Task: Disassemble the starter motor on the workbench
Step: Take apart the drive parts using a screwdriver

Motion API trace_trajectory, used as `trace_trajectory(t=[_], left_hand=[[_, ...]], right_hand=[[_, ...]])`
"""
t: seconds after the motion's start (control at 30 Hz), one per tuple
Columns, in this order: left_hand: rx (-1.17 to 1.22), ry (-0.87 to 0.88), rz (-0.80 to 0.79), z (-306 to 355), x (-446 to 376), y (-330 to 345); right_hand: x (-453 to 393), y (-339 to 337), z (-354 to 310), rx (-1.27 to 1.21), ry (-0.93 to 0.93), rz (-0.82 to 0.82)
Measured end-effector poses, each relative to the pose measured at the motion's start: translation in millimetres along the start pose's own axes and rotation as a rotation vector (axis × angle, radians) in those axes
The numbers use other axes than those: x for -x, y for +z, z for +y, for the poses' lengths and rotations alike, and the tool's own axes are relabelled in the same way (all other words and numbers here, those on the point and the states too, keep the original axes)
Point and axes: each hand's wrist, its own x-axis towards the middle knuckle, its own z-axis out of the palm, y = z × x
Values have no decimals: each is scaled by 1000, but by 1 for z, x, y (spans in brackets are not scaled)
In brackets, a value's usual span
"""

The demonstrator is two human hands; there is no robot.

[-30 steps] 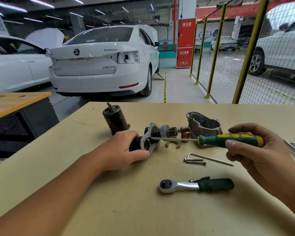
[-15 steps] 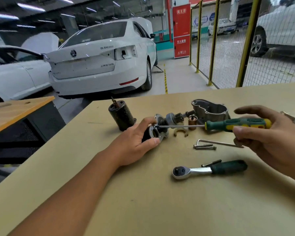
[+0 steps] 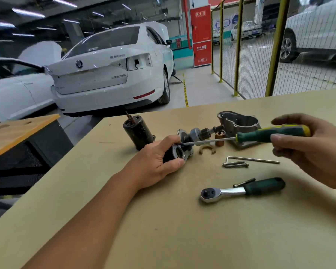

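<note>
Green and yellow plastic forms the handle of the screwdriver (image 3: 272,133), which the right hand (image 3: 308,144) pinches between thumb and fingertips, its other fingers loosely spread above the handle. Its thin steel shaft runs level to the left, and the tip meets the flanged end plate of the starter motor part (image 3: 179,152) near the left thumb. The left hand (image 3: 157,162) curls round that dark cylindrical part and holds it against the desk (image 3: 163,230), thumb below the flange and forefinger over the top.

Just behind the held part lies the pinion shaft assembly (image 3: 199,133), grey with a small toothed gear. Beside it stands a short copper sleeve (image 3: 220,138), and in front of that lies a pale forked lever (image 3: 207,149). Behind the screwdriver handle sits the cast aluminium nose housing (image 3: 239,121), open side up. To the left of the hand a black motor body (image 3: 139,133) stands tilted, with a stud at its top.

Nearer the person, an L-shaped hex key (image 3: 254,159) lies beside two long bolts (image 3: 235,164). Nearer still lies a ratchet wrench (image 3: 242,190) with a dark green grip, and a small pin touches its handle.

Beyond the desk stand a white saloon car (image 3: 109,74), a yellow-posted mesh fence (image 3: 260,65) and a red cabinet (image 3: 201,35).
</note>
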Motion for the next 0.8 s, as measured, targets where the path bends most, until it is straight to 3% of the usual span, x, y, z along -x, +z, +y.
trace_trajectory(t=[0.17, 0.27, 0.5, 0.67, 0.8], left_hand=[[-150, 3, -3, 1, 3, -9], [-184, 12, -4, -1, 2, -7], [-252, -22, 18, 4, 3, 2], [-247, -21, 10, 11, 3, 1], [-236, -24, 0, 10, 5, -2]], right_hand=[[3, 14, -1, -10, 15, 15], [4, 12, -5, 124, 24, 51], [16, 8, -12, 0, 46, -12], [12, 6, -12, 208, 72, 29], [10, 3, -11, 54, 45, 7]])
